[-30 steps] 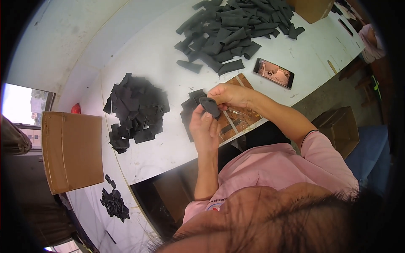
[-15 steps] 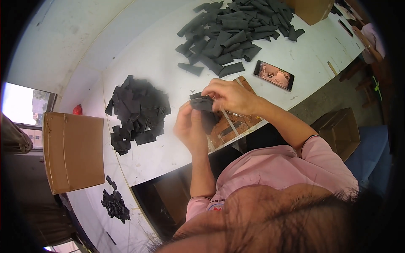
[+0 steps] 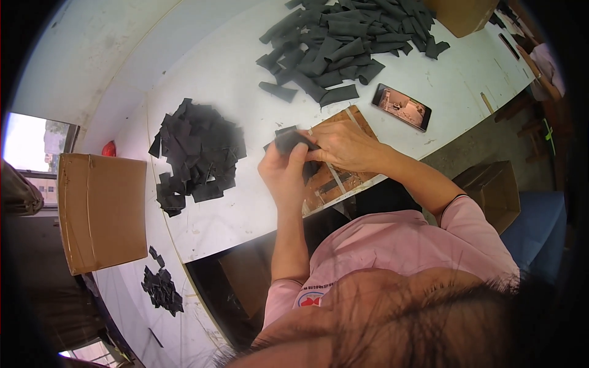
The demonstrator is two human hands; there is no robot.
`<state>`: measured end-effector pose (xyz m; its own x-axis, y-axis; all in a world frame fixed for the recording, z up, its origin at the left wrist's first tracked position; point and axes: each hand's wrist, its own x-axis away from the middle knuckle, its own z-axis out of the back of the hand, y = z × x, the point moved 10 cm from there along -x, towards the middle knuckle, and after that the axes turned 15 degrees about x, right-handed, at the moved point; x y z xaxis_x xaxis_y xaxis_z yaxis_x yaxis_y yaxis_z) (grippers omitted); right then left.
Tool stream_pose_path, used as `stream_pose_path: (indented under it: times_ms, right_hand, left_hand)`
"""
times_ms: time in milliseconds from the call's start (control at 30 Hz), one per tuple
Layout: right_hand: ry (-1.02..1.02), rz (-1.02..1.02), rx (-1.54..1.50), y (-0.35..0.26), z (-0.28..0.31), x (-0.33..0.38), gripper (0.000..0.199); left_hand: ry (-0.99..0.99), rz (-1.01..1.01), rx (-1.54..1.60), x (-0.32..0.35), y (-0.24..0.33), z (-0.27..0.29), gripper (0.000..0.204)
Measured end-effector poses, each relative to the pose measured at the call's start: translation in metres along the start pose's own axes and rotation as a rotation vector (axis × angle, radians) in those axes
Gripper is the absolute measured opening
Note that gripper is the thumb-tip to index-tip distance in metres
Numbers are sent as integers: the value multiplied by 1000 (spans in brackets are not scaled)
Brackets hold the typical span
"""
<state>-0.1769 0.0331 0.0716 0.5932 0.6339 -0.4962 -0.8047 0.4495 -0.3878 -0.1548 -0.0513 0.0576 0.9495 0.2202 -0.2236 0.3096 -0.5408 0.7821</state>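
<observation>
Between my two hands is a dark grey fabric piece [image 3: 288,141], bent over at its upper end. My left hand [image 3: 283,168] pinches it from the left, the thumb pressed against its front. On its right edge my right hand [image 3: 343,145] has closed its fingers; the fingertips are partly hidden. Beneath the hands lies a worn brown wooden board [image 3: 362,119] with pale strips. To the left is a heap of flat black fabric pieces [image 3: 199,150]. Farther off spreads a large pile of dark grey rolled or folded fabric pieces [image 3: 343,46].
A phone [image 3: 402,107] with a lit screen lies right of the board on the white table [image 3: 245,227]. Cardboard boxes stand at the left [image 3: 104,211], far right [image 3: 466,15] and lower right [image 3: 491,193]. A smaller black heap [image 3: 162,291] sits lower left. Another person's arm [image 3: 540,70] shows far right.
The fabric piece has been turned, its bent end now standing up more. My right hand has come down and closed at its right edge. The whole view has shifted slightly.
</observation>
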Motion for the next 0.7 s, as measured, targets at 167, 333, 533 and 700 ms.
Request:
stream_pose_path:
  times_ms: [167, 333, 533, 700]
  right_hand:
    - [-42, -102, -75, 11, -19, 8, 32]
    - [105, -59, -198, 15, -9, 9, 33]
    - [-82, -136, -150, 24, -36, 14, 43]
    - [-209, -218, -189, 28, -39, 11, 41]
  left_hand:
    - [-70, 194, -147, -8, -23, 8, 17]
    - [-100, 88, -409, -8, -1, -7, 20]
    - [-93, 17, -467, -6, -8, 1, 18]
    - [-9, -53, -122, -1, 13, -8, 17]
